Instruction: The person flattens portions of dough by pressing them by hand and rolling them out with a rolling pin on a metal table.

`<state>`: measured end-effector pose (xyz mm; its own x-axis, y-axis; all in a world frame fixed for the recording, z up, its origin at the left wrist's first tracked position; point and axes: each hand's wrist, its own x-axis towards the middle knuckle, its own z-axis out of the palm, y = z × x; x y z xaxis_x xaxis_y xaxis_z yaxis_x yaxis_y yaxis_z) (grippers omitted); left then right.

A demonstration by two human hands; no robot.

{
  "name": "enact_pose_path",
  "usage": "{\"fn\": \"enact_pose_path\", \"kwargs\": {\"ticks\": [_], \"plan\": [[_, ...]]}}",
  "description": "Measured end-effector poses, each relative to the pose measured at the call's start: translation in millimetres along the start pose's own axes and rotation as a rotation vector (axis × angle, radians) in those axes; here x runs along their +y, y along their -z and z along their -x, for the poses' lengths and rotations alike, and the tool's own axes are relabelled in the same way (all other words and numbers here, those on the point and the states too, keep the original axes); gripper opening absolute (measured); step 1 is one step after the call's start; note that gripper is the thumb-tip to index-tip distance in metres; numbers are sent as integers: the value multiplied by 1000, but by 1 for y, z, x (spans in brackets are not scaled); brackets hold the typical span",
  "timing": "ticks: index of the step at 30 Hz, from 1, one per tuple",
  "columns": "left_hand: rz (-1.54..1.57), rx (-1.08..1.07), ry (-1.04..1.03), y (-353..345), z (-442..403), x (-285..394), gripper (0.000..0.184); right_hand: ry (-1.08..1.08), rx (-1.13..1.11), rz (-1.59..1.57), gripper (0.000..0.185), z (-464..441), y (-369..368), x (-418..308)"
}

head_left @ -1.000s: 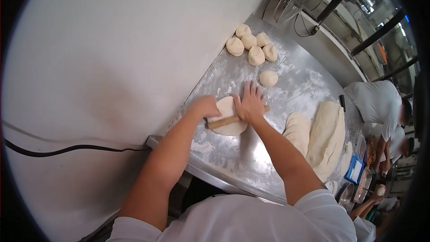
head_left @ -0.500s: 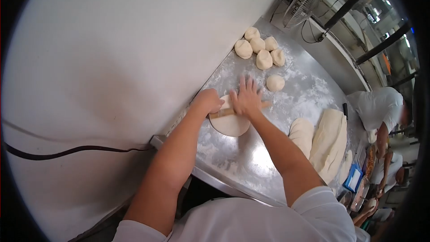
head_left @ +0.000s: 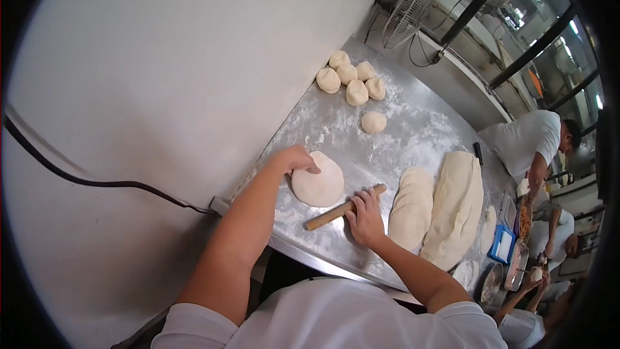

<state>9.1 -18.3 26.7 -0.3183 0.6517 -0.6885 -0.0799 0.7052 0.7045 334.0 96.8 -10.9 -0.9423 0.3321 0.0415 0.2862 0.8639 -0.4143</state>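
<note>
A flattened round of dough (head_left: 320,186) lies on the floured metal table, near the wall. Its upper left edge is pinched by my left hand (head_left: 298,159), with thumb and fingers closed over it. To the right, my right hand (head_left: 367,221) is wrapped over a wooden rolling pin (head_left: 325,218), which rests slantwise on the table, apart from the dough round. A single dough ball (head_left: 374,123) sits farther up the table. Beyond it is a cluster of several more dough balls (head_left: 356,92).
Two long dough slabs (head_left: 455,207) lie on the table's right side. A blue-framed tray (head_left: 502,244) and metal pans (head_left: 491,283) stand past them. Several co-workers (head_left: 526,142) work at the far right. A fan (head_left: 409,11) stands at the back; a white wall (head_left: 161,90) borders the left.
The rolling pin has come off the dough round and moved toward me with my right hand. My left hand now grips the dough's edge. The view has shifted slightly.
</note>
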Motion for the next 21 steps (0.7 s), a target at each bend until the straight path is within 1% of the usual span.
{"fn": "enact_pose_path", "kwargs": {"ticks": [3, 6, 8, 9, 12, 13, 15, 16, 18, 19, 20, 21], "plan": [[-166, -79, 71, 9, -15, -18, 43, -19, -72, 171, 59, -1, 11, -13], [-239, -107, 156, 9, -17, -20, 44, -23, -41, 211, 62, -51, 3, -19], [-263, -64, 138, 11, 2, -5, 49, -90, -81, 292, 68, -107, 0, -33], [-276, -43, 130, 12, 7, -1, 51, -118, -68, 282, 71, -137, -6, -37], [-616, 197, -41, 25, -2, -4, 55, -190, 29, 230, 75, -208, -22, -39], [-614, 228, -39, 28, -6, -7, 54, -209, 72, 211, 76, -217, -23, -40], [-609, 288, -38, 31, -12, -14, 52, -209, 91, 137, 75, -204, -20, -38], [-587, 276, -27, 28, -17, -22, 52, -217, 98, 99, 74, -187, -18, -37], [-539, 276, -17, 28, -29, -33, 54, -154, 43, 213, 72, -116, -19, -29], [-530, 228, -15, 29, -31, -36, 56, -147, -30, 150, 68, -79, -4, -36], [-518, 178, -9, 30, -32, -40, 57, -43, 16, 159, 67, -42, -15, -19], [-504, 125, -1, 30, -33, -43, 59, -33, 0, 178, 66, -18, -12, -18]]}}
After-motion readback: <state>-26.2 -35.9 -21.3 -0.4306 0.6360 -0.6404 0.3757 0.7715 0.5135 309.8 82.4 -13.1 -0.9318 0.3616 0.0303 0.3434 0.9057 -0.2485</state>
